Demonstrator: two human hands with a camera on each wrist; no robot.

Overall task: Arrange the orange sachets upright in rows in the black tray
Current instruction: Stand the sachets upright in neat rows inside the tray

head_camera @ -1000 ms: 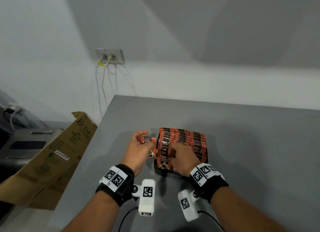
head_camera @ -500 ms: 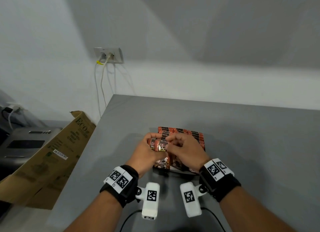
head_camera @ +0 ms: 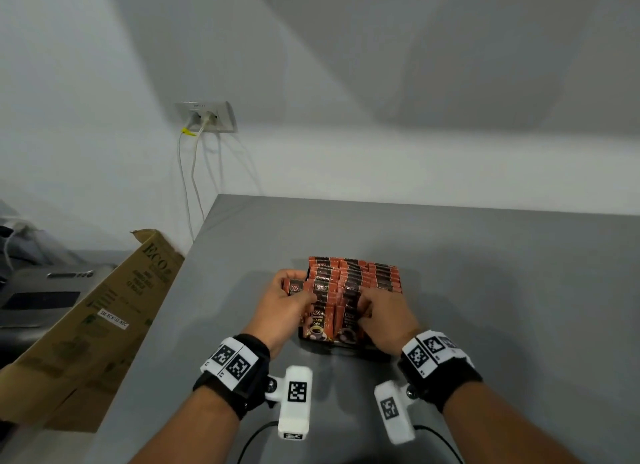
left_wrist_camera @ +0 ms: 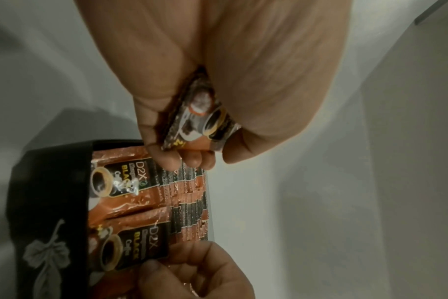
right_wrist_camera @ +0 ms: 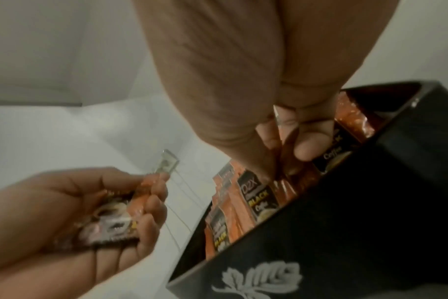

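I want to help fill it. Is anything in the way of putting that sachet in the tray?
The left hand holds a sachet beside the black tray. The packed rows and the right hand cover its near end.

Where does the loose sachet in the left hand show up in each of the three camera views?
Head: the sachet sits just left of centre, pinched in the left hand, beside the tray's left edge.
Left wrist: sachet at centre, between thumb and fingers, above the tray.
Right wrist: sachet at lower left, lying in the left palm.
Shared landmark: the black tray with its leaf print.
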